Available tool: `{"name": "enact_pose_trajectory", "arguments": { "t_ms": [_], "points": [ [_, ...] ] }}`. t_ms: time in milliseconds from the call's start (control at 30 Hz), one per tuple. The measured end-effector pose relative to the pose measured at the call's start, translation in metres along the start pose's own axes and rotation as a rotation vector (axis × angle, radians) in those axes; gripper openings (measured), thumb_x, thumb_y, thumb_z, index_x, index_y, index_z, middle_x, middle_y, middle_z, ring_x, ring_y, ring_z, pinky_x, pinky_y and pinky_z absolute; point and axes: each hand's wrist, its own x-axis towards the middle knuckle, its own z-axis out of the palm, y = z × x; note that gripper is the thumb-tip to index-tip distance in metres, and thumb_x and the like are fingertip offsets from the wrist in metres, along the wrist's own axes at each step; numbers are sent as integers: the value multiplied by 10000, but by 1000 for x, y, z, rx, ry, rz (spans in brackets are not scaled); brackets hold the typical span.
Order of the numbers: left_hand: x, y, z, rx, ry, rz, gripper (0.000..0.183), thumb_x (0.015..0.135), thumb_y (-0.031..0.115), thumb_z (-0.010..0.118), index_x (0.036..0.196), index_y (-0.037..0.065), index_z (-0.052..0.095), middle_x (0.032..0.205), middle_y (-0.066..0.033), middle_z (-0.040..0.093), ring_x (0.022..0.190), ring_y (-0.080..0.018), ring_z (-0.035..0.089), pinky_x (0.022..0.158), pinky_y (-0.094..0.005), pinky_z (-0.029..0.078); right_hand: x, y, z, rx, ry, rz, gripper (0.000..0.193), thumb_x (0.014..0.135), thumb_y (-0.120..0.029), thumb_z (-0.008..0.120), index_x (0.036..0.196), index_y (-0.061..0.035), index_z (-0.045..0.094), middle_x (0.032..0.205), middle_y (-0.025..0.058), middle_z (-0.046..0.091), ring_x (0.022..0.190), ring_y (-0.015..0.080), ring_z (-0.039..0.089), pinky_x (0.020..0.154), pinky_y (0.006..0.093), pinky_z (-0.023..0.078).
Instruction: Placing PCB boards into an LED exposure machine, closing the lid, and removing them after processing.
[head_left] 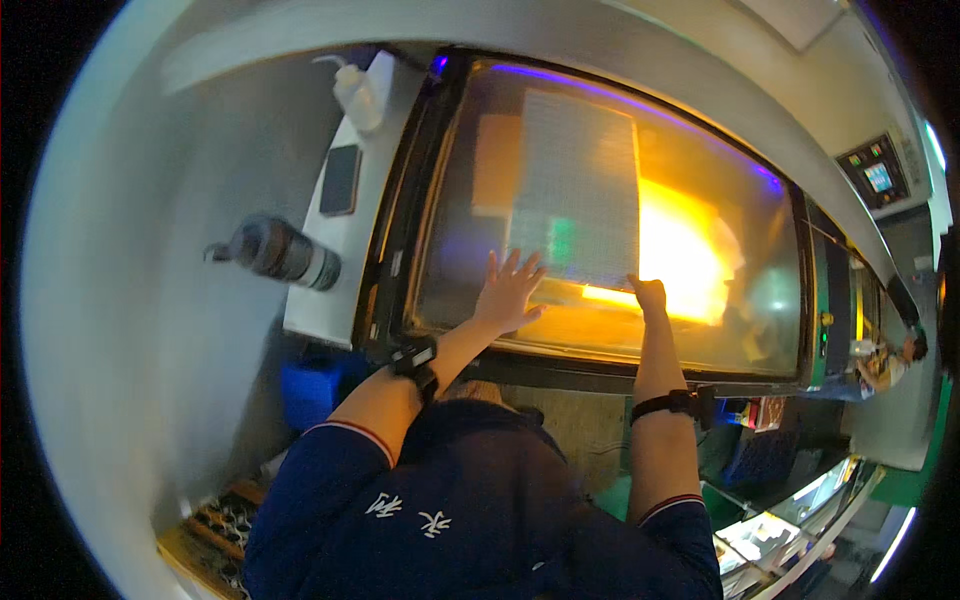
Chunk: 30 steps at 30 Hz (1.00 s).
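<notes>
A large grey rectangular panel (578, 180) with a fine pattern lies over the brightly lit glass bed (770, 310) of a framed machine. My left hand (511, 298) is open, its fingers spread at the panel's near left corner; whether the fingertips touch it I cannot tell. At the near right corner, my right hand (648, 292) is closed with the panel's edge at its thumb. Beneath and to the left of the panel, part of an orange-tinted rectangle (496, 165) shows.
On a white side ledge (312, 308) stand a white squeeze bottle (358, 100), a dark phone (341, 180) and a dark drink bottle (285, 252). A control panel (876, 175) sits at upper right. Another person (890, 365) is at far right. A blue bin (315, 390) stands below the ledge.
</notes>
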Motion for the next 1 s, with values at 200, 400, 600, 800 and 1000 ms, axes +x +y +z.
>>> {"name": "enact_pose_trajectory", "arguments": {
  "t_ms": [200, 400, 600, 800, 1000],
  "points": [
    [-20, -2, -3, -113, 12, 199, 665, 853, 464, 668, 1415, 141, 519, 1545, -111, 372, 1405, -421, 315, 1176, -620, 176, -12, 29, -1, -110, 137, 12, 710, 673, -685, 766, 760, 17, 706, 784, 211, 706, 817, 355, 701, 752, 442, 542],
    [-54, -9, -24, -127, -78, 357, 526, 859, 380, 668, 1327, 149, 604, 1511, -104, 426, 1335, -419, 393, 1153, -625, 228, -79, 28, 15, 358, -172, -149, 675, 717, -640, 757, 816, 27, 739, 806, 186, 730, 816, 290, 708, 760, 439, 542],
    [-39, -7, -10, -57, -171, 393, 488, 866, 308, 662, 1320, 140, 605, 1527, -95, 412, 1344, -408, 397, 1149, -596, 248, -143, 28, 7, 147, 81, 91, 347, 926, -319, 534, 1079, -55, 700, 1123, 209, 688, 1091, 367, 642, 948, 482, 505],
    [-17, -10, 4, -934, 311, -318, 395, 929, 223, 613, 1297, 81, 595, 1464, -149, 450, 1321, -291, 432, 1098, -487, 346, -140, 61, 7, 120, 209, 11, 405, 931, -366, 545, 1087, -26, 701, 1130, 232, 682, 1079, 392, 650, 931, 481, 519],
    [-10, 6, -22, -1608, -75, -861, 173, 978, 245, 598, 989, 72, 591, 884, -46, 553, 731, -161, 546, 585, -363, 440, -127, 100, 4, 393, 177, -79, 457, 919, -408, 561, 972, 20, 713, 1037, 216, 708, 942, 413, 672, 873, 482, 526]
  ]
}}
